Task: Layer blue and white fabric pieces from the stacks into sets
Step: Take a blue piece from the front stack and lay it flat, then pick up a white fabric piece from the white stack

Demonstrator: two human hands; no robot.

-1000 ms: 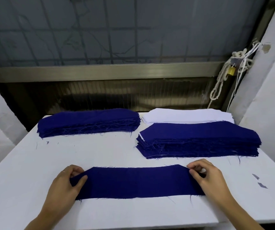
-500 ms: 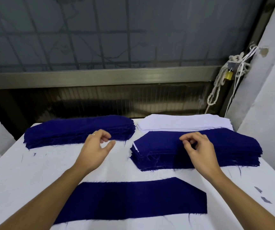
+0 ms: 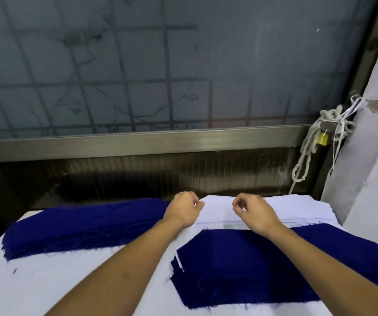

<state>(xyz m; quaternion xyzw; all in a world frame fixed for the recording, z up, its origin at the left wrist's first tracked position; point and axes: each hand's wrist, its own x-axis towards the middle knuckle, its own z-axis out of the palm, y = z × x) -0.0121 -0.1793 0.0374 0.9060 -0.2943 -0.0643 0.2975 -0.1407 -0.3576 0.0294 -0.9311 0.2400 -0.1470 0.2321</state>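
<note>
Hovering over the left half of the white stack, the left hand and right hand both have their fingers curled in, thumb near forefinger. Honestly can't tell if either has pinched the top white sheet, it's too washed out there. Just in front of the white stack, on the person's side, sits a thick blue pile with a white sliver poking out its left edge. Left of the white stack lies a second blue pile, all on a white table. Up and right of the white stack, a brass padlock hangs among knotted rope.
</note>
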